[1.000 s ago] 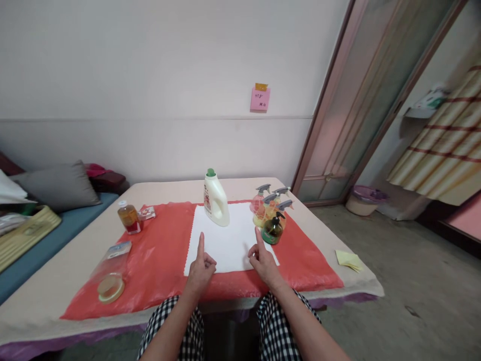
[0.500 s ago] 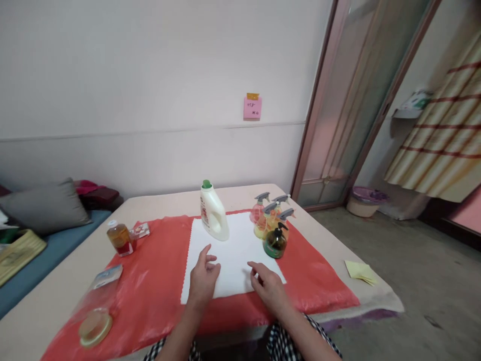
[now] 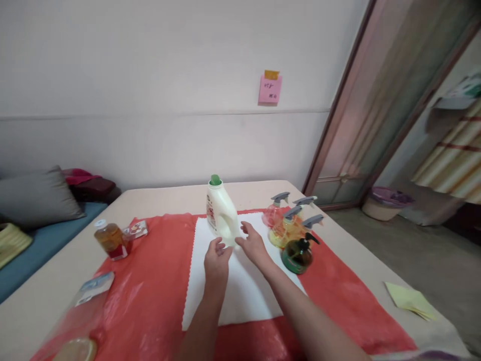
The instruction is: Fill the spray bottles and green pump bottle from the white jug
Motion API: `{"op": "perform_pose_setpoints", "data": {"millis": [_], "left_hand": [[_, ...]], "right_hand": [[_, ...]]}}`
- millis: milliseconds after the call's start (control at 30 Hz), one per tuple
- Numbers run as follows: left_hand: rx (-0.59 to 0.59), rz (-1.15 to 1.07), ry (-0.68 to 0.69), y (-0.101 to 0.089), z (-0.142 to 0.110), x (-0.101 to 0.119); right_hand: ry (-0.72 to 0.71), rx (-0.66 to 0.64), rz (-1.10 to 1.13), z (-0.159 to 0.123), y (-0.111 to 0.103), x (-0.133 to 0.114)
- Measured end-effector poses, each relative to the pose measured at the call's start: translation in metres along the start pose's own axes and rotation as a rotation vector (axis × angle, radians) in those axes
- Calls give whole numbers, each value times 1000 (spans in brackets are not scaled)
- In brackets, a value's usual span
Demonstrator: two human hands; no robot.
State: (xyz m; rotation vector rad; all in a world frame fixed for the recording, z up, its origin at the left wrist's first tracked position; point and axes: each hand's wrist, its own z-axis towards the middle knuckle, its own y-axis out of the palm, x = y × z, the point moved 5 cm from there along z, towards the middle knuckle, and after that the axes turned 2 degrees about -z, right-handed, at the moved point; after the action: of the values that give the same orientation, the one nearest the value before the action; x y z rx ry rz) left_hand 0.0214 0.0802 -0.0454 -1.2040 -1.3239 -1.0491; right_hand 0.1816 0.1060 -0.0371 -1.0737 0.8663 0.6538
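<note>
A white detergent jug (image 3: 221, 213) with a green cap stands upright on a white cloth (image 3: 240, 281) laid over a red plastic sheet (image 3: 150, 281). My left hand (image 3: 217, 258) reaches up to the jug's base from the near side, fingers loosely curled and apart, holding nothing. My right hand (image 3: 252, 244) is at the jug's lower right, fingers spread, at or just short of the jug. Right of the hands stand three spray bottles (image 3: 289, 223) with grey triggers and a dark green pump bottle (image 3: 298, 254).
An amber bottle (image 3: 108, 239) and a small packet (image 3: 136, 229) lie at the left of the sheet. A clear bag (image 3: 90, 286) with a round lid (image 3: 77, 350) sits near left. Yellow notes (image 3: 411, 300) rest by the table's right edge. A cushion (image 3: 35, 195) lies left.
Both hands moved forward from the near edge of the white cloth to the base of the jug. The earlier raised index fingers have relaxed. The camera view shifted closer.
</note>
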Motion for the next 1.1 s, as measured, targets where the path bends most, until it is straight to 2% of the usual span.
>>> {"op": "perform_pose_setpoints", "data": {"millis": [133,233,367,533,667,733,800,867,933,1033,1100], "left_hand": [[8,20,-2,0,8,1],[24,36,-12,-4,11,5],[57,49,14,-9,12,14],[126,196,49,-18,6,28],[193,294,59,-28,7,32],[235,321,73,-33,11,32],[274,331,90,-36,16,32],[295,338,101,-40,22,31],[303,352,105,-43,26,30],[292,382,112,-47,29,29],[285,398,117,-49,31,29]], "right_hand": [[73,-13,53,40,30,9],[74,-44,95,40,41,2],[1,-129,158,5,47,-21],[-101,-287,234,-52,48,-45],[-150,-363,254,-79,36,-56],[-163,-341,260,-84,24,-57],[-145,-248,265,-84,6,-52],[-79,-87,274,-81,-18,-35],[22,125,283,-79,-49,-7],[199,510,272,-83,-100,45],[293,678,251,-86,-126,74]]}}
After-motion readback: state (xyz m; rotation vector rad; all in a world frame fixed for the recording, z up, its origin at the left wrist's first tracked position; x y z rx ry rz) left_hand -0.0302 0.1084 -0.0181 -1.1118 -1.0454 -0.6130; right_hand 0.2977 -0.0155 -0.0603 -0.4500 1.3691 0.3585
